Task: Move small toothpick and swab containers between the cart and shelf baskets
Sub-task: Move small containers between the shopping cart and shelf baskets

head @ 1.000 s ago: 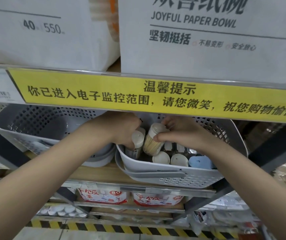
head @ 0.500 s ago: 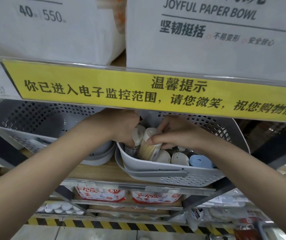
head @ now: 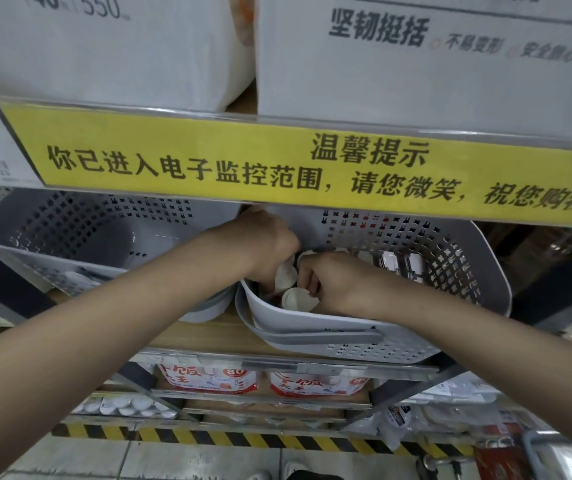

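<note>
You're seating containers in the right basket — left hand and right hand each grip one; next, let go.

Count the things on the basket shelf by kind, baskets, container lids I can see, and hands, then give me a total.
Baskets: 2, the left basket and the right basket.
White container lids in plain view in the right basket: 2, an upper lid and a lower lid; others may be hidden by the hands.
Hands: 2, left hand and right hand.
Total: 6.
</note>
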Action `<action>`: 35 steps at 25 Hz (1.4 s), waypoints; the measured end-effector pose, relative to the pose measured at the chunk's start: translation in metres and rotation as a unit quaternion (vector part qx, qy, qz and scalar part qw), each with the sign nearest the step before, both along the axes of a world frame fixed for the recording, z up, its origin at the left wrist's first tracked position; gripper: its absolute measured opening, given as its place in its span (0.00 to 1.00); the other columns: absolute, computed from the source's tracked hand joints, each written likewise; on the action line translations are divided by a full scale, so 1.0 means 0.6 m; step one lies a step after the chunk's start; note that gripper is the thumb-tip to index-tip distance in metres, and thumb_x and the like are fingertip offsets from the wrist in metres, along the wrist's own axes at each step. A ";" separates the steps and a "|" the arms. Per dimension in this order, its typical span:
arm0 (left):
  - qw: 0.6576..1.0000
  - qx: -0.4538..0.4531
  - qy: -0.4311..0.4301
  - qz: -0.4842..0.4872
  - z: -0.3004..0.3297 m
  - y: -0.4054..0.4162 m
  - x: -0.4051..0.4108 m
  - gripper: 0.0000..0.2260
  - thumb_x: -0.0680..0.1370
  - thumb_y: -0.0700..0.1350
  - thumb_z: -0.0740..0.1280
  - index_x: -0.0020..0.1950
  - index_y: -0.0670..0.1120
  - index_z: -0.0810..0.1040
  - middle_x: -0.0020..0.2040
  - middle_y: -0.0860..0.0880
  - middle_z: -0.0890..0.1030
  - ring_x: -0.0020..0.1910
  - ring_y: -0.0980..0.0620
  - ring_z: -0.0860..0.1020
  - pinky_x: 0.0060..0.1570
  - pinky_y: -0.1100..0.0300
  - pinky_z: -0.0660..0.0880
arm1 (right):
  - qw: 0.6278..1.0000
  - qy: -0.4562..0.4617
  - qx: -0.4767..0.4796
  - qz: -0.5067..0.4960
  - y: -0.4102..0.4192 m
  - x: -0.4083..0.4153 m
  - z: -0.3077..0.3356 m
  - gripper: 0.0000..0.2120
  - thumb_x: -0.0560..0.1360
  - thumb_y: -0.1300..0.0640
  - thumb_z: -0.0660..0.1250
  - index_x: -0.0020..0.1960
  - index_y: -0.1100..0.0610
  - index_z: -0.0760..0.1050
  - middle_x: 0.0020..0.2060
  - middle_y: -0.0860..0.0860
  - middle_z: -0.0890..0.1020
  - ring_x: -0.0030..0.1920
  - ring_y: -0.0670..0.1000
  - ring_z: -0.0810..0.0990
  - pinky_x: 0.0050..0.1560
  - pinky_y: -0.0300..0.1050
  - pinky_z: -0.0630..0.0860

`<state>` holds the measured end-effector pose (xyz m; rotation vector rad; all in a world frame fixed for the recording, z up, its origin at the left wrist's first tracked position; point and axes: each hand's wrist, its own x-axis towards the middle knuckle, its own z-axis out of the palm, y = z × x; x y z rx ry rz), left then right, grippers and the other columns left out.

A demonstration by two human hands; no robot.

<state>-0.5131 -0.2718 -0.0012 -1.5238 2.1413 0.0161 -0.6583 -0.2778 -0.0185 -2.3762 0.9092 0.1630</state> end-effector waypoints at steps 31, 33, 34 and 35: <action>0.979 -0.092 0.179 0.021 -0.001 0.013 0.025 0.10 0.76 0.48 0.67 0.56 0.51 0.77 0.54 0.49 0.80 0.52 0.48 0.76 0.49 0.55 0.74 | 0.981 -0.014 0.117 -0.155 0.005 -0.004 0.021 0.11 0.75 0.55 0.68 0.51 0.62 0.81 0.41 0.54 0.82 0.38 0.50 0.80 0.41 0.42 0.77; 0.965 -0.098 0.239 0.040 0.008 0.032 0.033 0.10 0.77 0.50 0.66 0.58 0.51 0.77 0.55 0.51 0.80 0.53 0.50 0.76 0.51 0.53 0.74 | 0.978 -0.053 0.083 -0.183 0.013 -0.029 0.041 0.10 0.77 0.55 0.66 0.52 0.60 0.79 0.43 0.51 0.82 0.43 0.50 0.82 0.47 0.46 0.79; 0.958 -0.097 0.266 0.050 0.012 0.043 0.035 0.11 0.78 0.51 0.65 0.59 0.52 0.77 0.57 0.52 0.79 0.54 0.51 0.76 0.52 0.53 0.74 | 0.979 -0.064 0.038 -0.190 0.019 -0.045 0.050 0.09 0.77 0.55 0.65 0.53 0.58 0.79 0.46 0.50 0.82 0.46 0.50 0.81 0.50 0.44 0.78; 0.950 -0.097 0.290 0.059 0.016 0.056 0.035 0.12 0.78 0.52 0.64 0.61 0.52 0.76 0.59 0.53 0.79 0.56 0.52 0.76 0.54 0.54 0.73 | 0.978 -0.080 -0.006 -0.195 0.026 -0.061 0.056 0.08 0.77 0.55 0.65 0.53 0.56 0.79 0.47 0.48 0.82 0.49 0.48 0.80 0.50 0.40 0.76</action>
